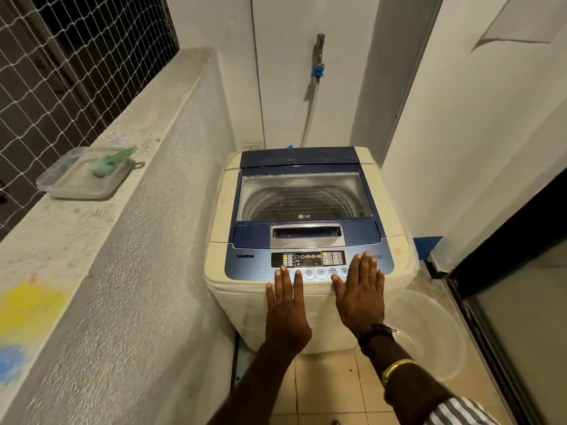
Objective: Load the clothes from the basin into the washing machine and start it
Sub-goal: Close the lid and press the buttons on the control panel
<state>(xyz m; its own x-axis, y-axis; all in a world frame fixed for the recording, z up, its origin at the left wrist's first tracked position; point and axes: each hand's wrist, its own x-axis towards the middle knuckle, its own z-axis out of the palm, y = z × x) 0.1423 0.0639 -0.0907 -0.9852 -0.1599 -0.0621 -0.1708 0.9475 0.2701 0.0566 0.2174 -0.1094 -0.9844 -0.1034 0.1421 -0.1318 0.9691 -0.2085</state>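
Now my left hand (287,305) and right hand (362,297) lie flat, fingers spread, gripping nothing, on the washer (306,240) panel; lid closed. Basin (429,329) sits empty beside it: light, rigid, best held by its rim

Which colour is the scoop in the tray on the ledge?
Green, in the head view: scoop.

Both bare forearms reach forward side by side. The left hand (287,305) lies flat, palm down, fingers straight and slightly spread. The right hand (362,292) is likewise flat and splayed, set a little further ahead, with a black cord bracelet (376,334) and a gold bangle (397,366) on its wrist.
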